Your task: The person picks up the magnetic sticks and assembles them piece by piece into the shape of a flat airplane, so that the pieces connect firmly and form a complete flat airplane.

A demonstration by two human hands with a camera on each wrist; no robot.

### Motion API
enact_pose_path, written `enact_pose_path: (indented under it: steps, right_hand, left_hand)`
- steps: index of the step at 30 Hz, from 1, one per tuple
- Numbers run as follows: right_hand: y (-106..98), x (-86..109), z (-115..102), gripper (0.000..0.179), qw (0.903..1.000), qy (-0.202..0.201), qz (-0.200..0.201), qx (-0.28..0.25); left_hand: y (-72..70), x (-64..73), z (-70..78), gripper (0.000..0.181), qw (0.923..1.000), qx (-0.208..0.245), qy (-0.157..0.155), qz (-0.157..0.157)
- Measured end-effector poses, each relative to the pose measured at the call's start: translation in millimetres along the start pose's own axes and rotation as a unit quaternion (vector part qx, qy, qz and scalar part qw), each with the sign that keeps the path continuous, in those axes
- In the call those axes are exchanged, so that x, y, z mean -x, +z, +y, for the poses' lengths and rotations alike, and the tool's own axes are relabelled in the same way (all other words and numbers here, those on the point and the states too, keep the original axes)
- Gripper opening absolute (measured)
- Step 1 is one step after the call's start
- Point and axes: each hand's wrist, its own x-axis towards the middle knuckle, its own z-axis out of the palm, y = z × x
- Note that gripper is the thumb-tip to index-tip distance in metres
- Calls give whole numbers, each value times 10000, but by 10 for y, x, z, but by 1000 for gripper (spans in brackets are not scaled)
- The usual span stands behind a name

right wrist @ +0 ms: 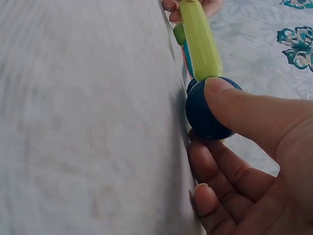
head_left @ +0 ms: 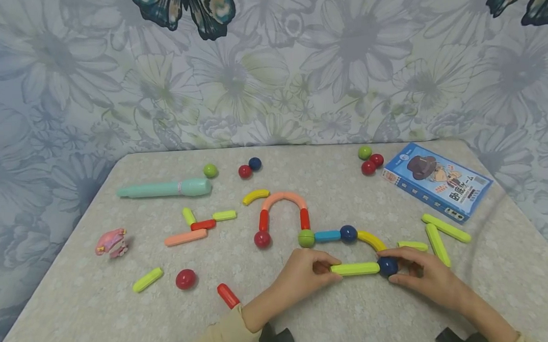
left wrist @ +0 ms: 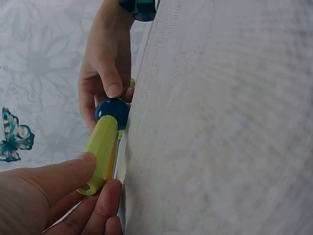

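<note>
My left hand (head_left: 304, 272) pinches the left end of a lime-green rod (head_left: 355, 269) between thumb and fingers. A dark blue ball (head_left: 387, 267) touches the rod's right end, and my right hand (head_left: 432, 277) grips that ball, thumb on its near side in the right wrist view. Just behind lies a joined chain: a curved yellow piece (head_left: 372, 240), another blue ball (head_left: 348, 233), a light blue rod (head_left: 328, 236) and a green ball (head_left: 306, 238). From there a red rod (head_left: 304, 219) leads into a peach arch (head_left: 285, 196), then another red rod (head_left: 263, 220) and a red ball (head_left: 262, 239).
Loose lime rods (head_left: 438, 244) lie beyond my right hand. At the back right stand a blue game box (head_left: 439, 181) and several balls (head_left: 368, 168). Leftward are a mint-green case (head_left: 165, 188), a pink figurine (head_left: 111, 243), a red ball (head_left: 186, 279) and scattered short rods (head_left: 186, 237).
</note>
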Motion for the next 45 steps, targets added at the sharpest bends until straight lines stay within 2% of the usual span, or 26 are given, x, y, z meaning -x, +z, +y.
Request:
enact_pose_path:
  steps: [6, 13, 16, 21, 27, 34, 38, 43, 45]
  right_hand:
    - [10, -1, -12, 43, 10000, 92, 7, 34]
    - [37, -18, -65, 42, 9996, 214, -6, 161]
    - [78, -33, -112, 40, 9980, 517, 18, 350]
    - [159, -52, -181, 38, 9892, 1222, 127, 805]
    - [228, -46, -251, 35, 9847, 1434, 372, 923]
    - [268, -64, -267, 28, 9798, 1712, 497, 902]
    - [278, -56, -264, 28, 9809, 1706, 494, 796]
    - [317, -53, -259, 30, 9827, 1619, 542, 724]
    - [333, -58, -255, 29, 9827, 1633, 542, 691]
  left_hand:
    - [-11, 11, -14, 23, 9999, 145, -47, 59]
    - [-16, 16, -15, 20, 9999, 108, -46, 86]
    - [-15, 15, -20, 20, 9999, 104, -15, 65]
    - [-14, 10, -29, 20, 9999, 34, 78, 62]
    - [-3, -9, -33, 20, 9998, -156, 145, 49]
    - [-88, -71, 31, 21, 9985, -415, 44, -358]
    - [-125, -93, 55, 19, 9967, -570, -86, -569]
    - [-142, -103, 58, 18, 9939, -750, -65, -803]
    - [-202, -128, 88, 18, 9911, -919, -79, -955]
